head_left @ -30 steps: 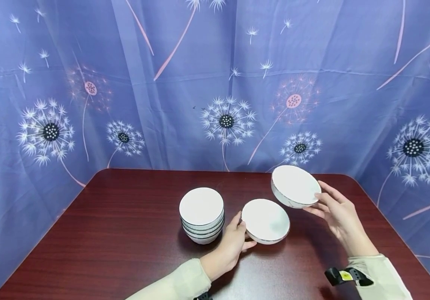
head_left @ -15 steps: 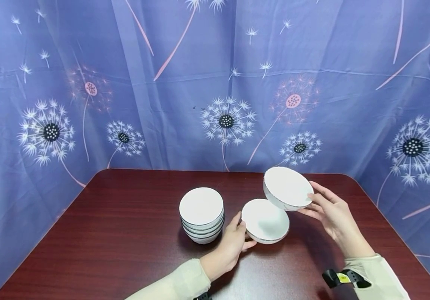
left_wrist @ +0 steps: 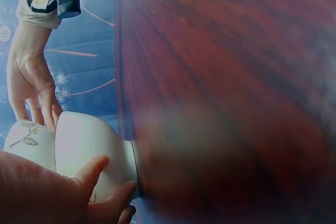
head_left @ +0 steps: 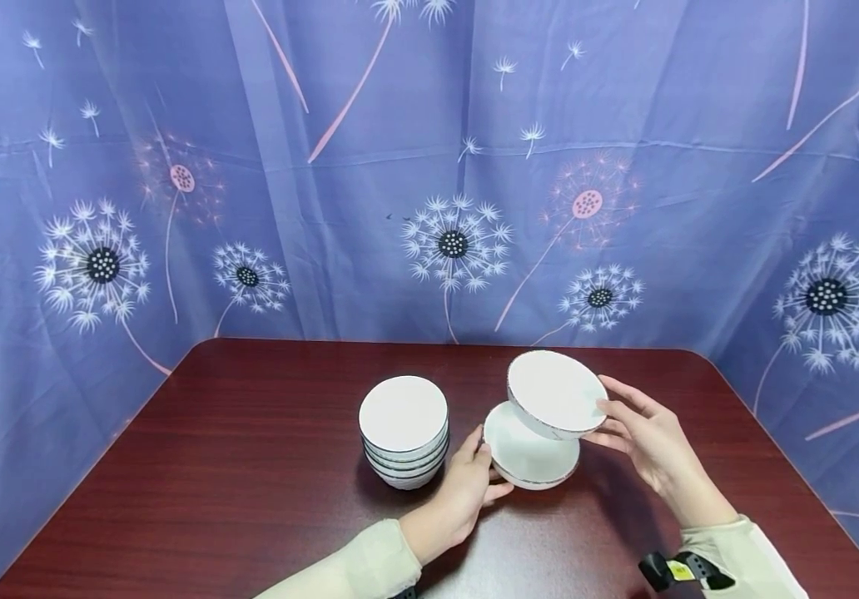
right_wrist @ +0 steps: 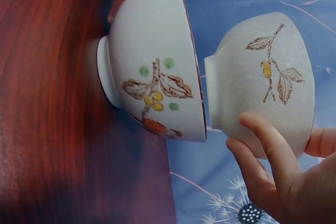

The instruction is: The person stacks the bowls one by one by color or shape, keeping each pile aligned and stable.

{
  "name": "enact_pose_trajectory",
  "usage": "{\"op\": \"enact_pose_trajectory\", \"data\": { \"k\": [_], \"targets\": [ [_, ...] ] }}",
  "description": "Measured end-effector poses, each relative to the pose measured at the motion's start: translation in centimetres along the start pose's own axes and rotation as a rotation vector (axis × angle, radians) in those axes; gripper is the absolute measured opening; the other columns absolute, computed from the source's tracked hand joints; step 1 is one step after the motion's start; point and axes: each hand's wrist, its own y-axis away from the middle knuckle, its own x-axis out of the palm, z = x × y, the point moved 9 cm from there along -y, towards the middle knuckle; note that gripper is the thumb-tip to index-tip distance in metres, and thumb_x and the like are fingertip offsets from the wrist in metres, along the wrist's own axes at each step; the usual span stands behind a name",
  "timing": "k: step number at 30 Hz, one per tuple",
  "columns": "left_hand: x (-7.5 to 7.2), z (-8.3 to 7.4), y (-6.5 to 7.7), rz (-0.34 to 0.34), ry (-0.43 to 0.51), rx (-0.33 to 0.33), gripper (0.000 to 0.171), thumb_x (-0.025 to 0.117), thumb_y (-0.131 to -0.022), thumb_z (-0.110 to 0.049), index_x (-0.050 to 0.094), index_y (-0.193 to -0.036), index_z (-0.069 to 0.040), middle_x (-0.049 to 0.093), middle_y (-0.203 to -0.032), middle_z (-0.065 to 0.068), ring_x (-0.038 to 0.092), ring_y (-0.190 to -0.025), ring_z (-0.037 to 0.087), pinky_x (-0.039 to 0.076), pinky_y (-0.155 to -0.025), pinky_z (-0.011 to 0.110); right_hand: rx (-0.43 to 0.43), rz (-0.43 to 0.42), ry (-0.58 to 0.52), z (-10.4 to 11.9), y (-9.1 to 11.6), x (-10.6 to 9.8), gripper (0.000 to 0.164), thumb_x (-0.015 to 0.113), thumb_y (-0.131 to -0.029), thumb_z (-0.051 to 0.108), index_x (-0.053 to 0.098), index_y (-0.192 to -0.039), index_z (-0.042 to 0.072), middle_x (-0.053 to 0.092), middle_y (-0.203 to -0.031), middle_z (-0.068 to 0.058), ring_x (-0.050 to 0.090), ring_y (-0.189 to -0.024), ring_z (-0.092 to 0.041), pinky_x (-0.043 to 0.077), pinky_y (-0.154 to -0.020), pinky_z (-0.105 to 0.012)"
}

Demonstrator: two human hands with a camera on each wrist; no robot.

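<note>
In the head view my right hand (head_left: 657, 453) holds a white bowl (head_left: 555, 391) by its right side, thumb at the rim and fingers underneath. That bowl hangs tilted over a second white bowl (head_left: 530, 462) and hides its back part. My left hand (head_left: 454, 499) grips this lower bowl by its left side. Seen from the right wrist, the upper bowl (right_wrist: 262, 72) has a brown leafy branch on its wall, its foot close to the rim of the lower bowl (right_wrist: 157, 35). The lower one bears leaves, yellow berries and green dots, and its foot is at the table.
Left of my left hand stands a stack of several nested white bowls (head_left: 405, 457) with dark rims. The dark red wooden table (head_left: 212, 474) reaches back to a blue curtain (head_left: 355, 225) with dandelion prints. Each wrist carries a black band, the right one (head_left: 687, 570) with a yellow label.
My right hand has moved left and slightly down with its bowl, from right of the lower bowl to over it. The left hand, the lower bowl and the stack have stayed put.
</note>
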Motion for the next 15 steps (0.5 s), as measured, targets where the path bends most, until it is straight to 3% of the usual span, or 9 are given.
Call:
{"op": "enact_pose_trajectory", "data": {
  "k": [15],
  "targets": [
    [0.0,-0.1,0.2,0.011,0.003,0.001,0.049,0.025,-0.106,-0.011,0.014,-0.151,0.003,0.039,-0.140,0.030,0.056,-0.113,0.036,0.054,-0.090,0.045,0.038,0.015,0.108,-1.2,0.4,1.0,0.031,0.060,-0.093,0.001,0.068,-0.111,0.025,0.067,-0.098,-0.001,0.069,-0.080,-0.018,0.060,-0.073,-0.036]
  ]
}}
